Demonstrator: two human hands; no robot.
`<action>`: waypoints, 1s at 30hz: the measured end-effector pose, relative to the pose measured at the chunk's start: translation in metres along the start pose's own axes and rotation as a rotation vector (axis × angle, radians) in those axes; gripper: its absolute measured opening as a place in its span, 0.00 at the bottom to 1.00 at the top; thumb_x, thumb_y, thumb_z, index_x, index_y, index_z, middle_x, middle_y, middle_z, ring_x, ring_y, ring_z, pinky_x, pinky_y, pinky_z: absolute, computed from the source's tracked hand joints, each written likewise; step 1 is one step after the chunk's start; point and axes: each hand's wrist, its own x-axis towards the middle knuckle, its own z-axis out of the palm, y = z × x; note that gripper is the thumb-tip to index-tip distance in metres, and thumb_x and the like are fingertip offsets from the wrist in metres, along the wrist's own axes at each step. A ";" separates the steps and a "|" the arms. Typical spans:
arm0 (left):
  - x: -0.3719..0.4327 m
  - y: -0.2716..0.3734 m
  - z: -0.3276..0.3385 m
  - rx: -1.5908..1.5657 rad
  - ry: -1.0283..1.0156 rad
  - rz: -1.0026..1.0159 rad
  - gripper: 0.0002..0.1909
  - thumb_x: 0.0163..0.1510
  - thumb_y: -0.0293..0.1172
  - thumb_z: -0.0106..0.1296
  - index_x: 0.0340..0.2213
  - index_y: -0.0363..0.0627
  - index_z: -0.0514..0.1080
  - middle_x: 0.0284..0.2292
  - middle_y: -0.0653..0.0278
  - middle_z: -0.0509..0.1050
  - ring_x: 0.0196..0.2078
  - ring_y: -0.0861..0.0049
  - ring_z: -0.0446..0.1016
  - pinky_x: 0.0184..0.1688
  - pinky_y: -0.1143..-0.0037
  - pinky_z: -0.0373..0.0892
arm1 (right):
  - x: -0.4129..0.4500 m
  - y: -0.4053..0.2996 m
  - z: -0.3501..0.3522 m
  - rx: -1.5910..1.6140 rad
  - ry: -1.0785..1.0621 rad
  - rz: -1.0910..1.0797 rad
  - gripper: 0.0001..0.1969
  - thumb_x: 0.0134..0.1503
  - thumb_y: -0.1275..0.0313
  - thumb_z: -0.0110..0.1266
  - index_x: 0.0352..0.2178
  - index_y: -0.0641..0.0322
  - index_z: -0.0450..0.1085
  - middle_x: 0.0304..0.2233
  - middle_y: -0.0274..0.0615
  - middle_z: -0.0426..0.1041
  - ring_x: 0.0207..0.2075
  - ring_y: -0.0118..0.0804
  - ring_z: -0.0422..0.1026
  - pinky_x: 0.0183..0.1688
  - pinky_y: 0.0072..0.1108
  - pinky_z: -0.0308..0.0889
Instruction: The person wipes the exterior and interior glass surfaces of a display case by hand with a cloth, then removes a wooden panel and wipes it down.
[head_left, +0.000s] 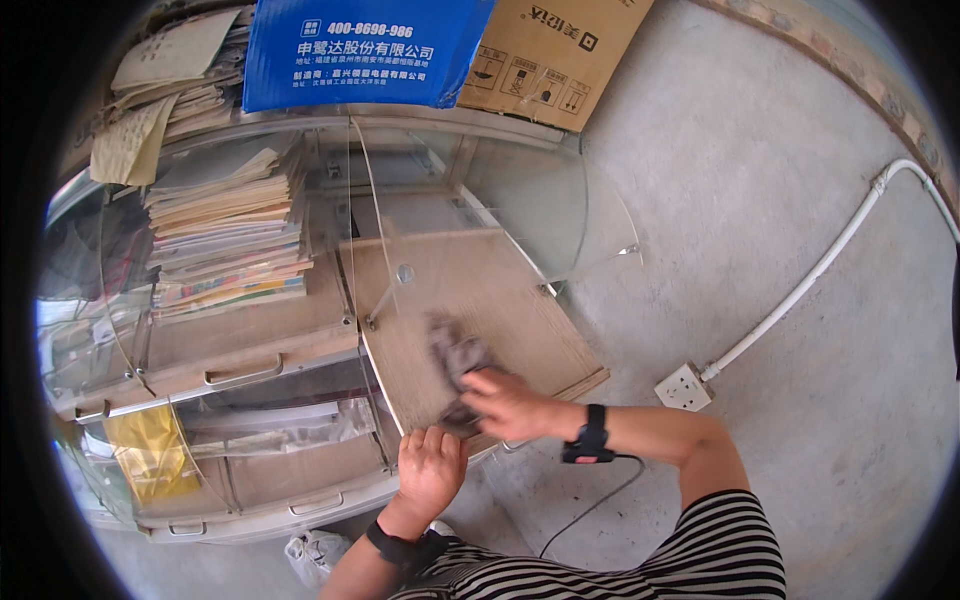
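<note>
My right hand (506, 405) presses a crumpled grey-brown cloth (459, 352) onto a wood-grain shelf board (465, 277); hand and cloth are blurred. The fingers of my left hand (433, 461) curl over the board's front edge, just left of the cloth. The board lies in the right bay of a glass-sided cabinet. A round-cornered glass panel (592, 217) stands along its right side, and another clear panel with a metal support arm (381, 304) rises at its left.
A tall stack of papers (229, 232) fills the left bay. Above sit a blue box (360, 86), a cardboard box (525, 90) and loose papers (176, 45). A yellow bag (150, 454) lies below. A socket (684, 388) with white conduit (802, 281) is at right.
</note>
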 end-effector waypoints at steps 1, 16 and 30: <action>-0.003 -0.001 -0.003 -0.001 -0.025 -0.006 0.06 0.38 0.26 0.52 0.19 0.43 0.64 0.21 0.61 0.65 0.24 0.65 0.65 0.27 0.69 0.61 | 0.018 -0.023 0.003 0.034 -0.005 -0.102 0.18 0.42 0.69 0.50 0.36 0.66 0.63 0.44 0.49 0.59 0.44 0.50 0.60 0.45 0.32 0.59; -0.035 -0.013 -0.035 -0.233 0.033 -0.068 0.13 0.37 0.18 0.52 0.29 0.40 0.64 0.29 0.57 0.67 0.29 0.60 0.66 0.31 0.68 0.65 | 0.040 0.007 0.007 -0.149 -0.168 0.030 0.21 0.49 0.59 0.44 0.37 0.66 0.67 0.51 0.56 0.57 0.50 0.58 0.58 0.51 0.36 0.56; -0.038 -0.017 -0.033 -0.259 -0.019 -0.064 0.11 0.39 0.21 0.52 0.28 0.39 0.65 0.29 0.56 0.66 0.31 0.60 0.66 0.34 0.68 0.65 | 0.157 -0.051 0.029 -0.114 -0.128 0.342 0.29 0.47 0.52 0.44 0.50 0.51 0.56 0.54 0.40 0.54 0.51 0.62 0.55 0.47 0.46 0.56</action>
